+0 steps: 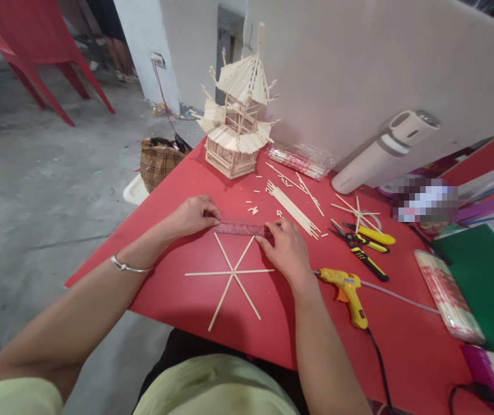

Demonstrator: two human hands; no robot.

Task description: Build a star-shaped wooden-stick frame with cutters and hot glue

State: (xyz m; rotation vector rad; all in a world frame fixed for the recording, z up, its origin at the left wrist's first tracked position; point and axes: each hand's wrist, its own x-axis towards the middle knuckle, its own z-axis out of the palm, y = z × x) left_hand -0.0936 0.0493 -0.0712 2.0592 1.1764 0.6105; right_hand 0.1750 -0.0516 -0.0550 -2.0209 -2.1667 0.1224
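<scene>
Both hands steady a pinkish ruler (242, 229) over a red table (164, 297), just beyond the twelve o'clock side of a six-armed stick star (234, 271). On my remote view, the left hand (198, 215) pinches the ruler's nine o'clock end narrowly; the right hand (287, 249) grips its three o'clock end between thumb and fingers. I cannot tell whether it lies flat or sits slightly raised.

I judge the ruler light, thin and fairly stiff, perhaps slick, and best taken by its two ends. The star looks lighter and more fragile; I would lift it near the hub, where its arms meet.

Measured from that hub, a clear packet (301, 162) at one o'clock holds sticks, as does a flatter packet (449, 297) at three. A pale bottle (374, 158) leans at two o'clock, its contents hidden from me. At eleven o'clock, beyond the table's edge, a plaid bag (160, 164) holds dark, crumpled material I cannot identify.
</scene>
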